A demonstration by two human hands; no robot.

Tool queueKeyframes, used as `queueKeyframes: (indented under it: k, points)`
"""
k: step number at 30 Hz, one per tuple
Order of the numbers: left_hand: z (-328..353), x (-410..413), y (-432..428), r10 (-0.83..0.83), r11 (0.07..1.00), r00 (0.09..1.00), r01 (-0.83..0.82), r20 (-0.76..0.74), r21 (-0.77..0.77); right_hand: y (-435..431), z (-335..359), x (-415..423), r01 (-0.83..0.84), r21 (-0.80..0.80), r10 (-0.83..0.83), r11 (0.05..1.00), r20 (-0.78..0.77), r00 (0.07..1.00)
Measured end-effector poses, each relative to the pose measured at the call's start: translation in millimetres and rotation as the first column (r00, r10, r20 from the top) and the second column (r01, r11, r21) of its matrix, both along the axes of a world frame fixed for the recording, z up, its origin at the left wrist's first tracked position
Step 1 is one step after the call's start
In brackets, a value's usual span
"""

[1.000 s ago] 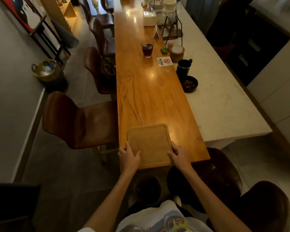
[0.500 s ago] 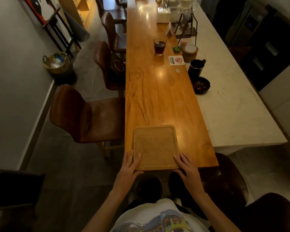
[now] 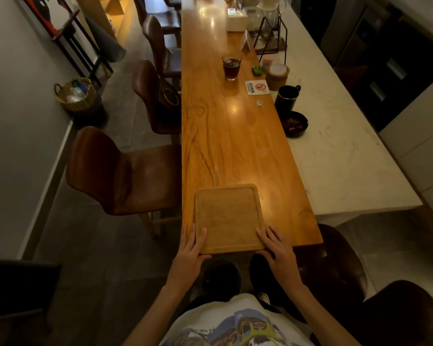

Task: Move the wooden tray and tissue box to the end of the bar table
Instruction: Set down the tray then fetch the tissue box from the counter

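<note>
Two hands hold one wooden tray [image 3: 228, 218] at the near end of the bar table [image 3: 225, 146], its near edge jutting slightly past the table end. The left hand [image 3: 189, 248] has its thumb on the tray's left rim and its fingers spread along that side; the right hand [image 3: 276, 245] lies with its fingers loosely apart against the near right corner. Farther up the wood stand one no-smoking sign [image 3: 256, 87] and one glass of dark drink [image 3: 231, 65]. On the white counter [image 3: 340, 156] alongside sit one black bowl [image 3: 295, 124] and one black mug [image 3: 286, 97]. One tissue box [image 3: 236, 19] sits far up the table, well apart from the tray. Three brown chairs [image 3: 118, 171] line the left side.
</note>
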State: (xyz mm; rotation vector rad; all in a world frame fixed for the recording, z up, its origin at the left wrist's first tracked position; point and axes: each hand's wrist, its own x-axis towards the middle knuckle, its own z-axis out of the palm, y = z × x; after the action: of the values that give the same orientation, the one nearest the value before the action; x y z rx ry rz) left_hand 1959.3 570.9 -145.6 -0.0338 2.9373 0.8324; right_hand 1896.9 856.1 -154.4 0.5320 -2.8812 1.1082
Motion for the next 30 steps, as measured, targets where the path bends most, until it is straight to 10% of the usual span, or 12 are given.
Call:
queueKeyframes:
  k: [30]
  points:
    - [6.3, -1.4, 4.0, 0.017, 1.000, 1.000, -0.017, 0.010, -0.026, -1.2, 1.8, 1.1, 0.009, -0.025, -0.009, 1.000, -0.012, 1.000]
